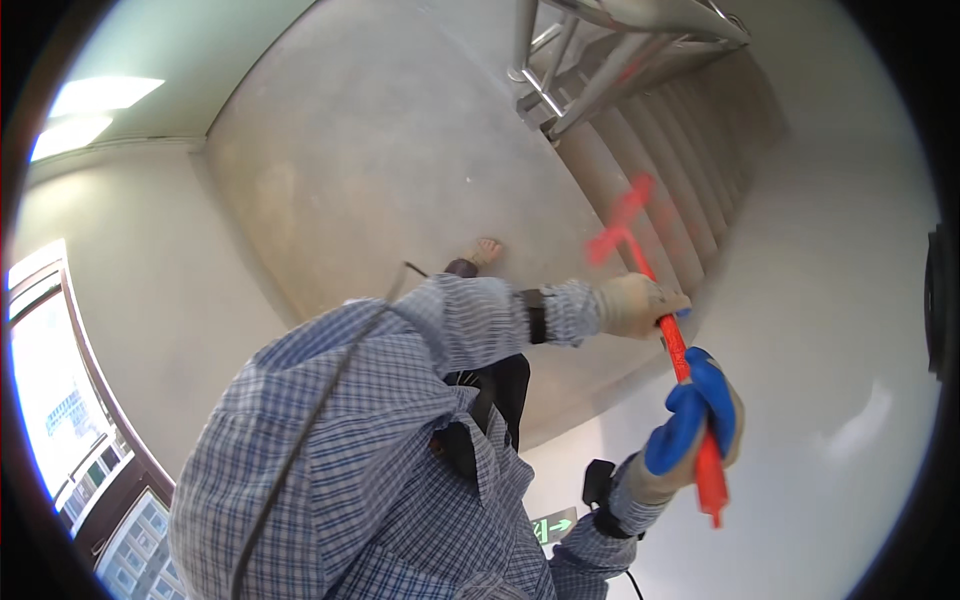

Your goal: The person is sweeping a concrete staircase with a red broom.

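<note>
A long red tool [673, 345] with a blurred T-shaped head slants across the view at the right. My left hand [634, 304], in a beige and blue work glove, grips its shaft just below the head. Lower down, my right hand [701, 427], in a matching glove, is wrapped around the shaft near the other end. The red lower end [711, 480] sticks out beneath that hand. The head's exact kind cannot be told for the blur. It hangs in front of the concrete stairs [637, 157].
Metal stair railings [592, 82] stand at the top right, beside the steps. A pale wall [810, 337] rises at the right. A green exit sign [553, 526] shows at the bottom, and a framed window [56, 397] at the left. A foot [484, 251] is on the concrete floor [375, 135].
</note>
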`<state>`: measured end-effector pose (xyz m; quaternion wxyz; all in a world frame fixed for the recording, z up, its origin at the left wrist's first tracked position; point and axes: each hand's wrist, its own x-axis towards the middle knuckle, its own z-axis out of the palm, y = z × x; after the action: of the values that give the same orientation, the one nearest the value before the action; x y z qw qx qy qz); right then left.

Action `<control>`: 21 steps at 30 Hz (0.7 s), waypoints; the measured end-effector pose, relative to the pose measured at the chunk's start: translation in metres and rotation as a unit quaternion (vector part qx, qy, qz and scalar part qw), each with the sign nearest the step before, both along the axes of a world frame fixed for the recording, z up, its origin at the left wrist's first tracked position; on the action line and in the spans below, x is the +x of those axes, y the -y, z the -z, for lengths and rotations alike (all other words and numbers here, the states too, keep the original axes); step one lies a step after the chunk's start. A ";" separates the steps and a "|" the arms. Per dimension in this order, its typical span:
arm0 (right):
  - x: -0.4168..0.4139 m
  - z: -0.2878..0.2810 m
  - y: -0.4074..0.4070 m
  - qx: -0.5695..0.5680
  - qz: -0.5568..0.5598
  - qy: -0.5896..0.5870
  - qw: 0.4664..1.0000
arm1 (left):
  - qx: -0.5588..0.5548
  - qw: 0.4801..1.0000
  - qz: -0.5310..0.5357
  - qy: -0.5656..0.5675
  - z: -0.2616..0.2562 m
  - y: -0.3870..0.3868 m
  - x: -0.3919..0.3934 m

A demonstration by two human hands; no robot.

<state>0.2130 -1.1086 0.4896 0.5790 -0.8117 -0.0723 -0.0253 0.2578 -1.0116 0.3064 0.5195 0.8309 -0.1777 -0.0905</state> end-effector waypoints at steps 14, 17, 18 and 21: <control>-0.066 0.107 0.156 0.068 0.022 -0.190 0.979 | -0.233 0.889 -0.302 -0.253 0.186 0.157 -0.090; -0.048 0.105 0.171 -0.074 0.015 -0.050 0.996 | -0.033 0.987 -0.150 -0.037 0.154 0.205 -0.045; -0.039 0.097 0.167 -0.068 0.021 -0.047 0.996 | -0.074 0.991 -0.102 -0.044 0.152 0.207 -0.033; -0.017 0.075 0.163 -0.212 -0.028 0.049 0.976 | -0.122 0.989 0.000 -0.079 0.143 0.207 -0.018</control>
<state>0.1964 -1.2717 0.4150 0.3899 -0.9114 -0.1275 -0.0329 0.2400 -1.2181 0.1637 0.6292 0.7518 -0.1458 -0.1331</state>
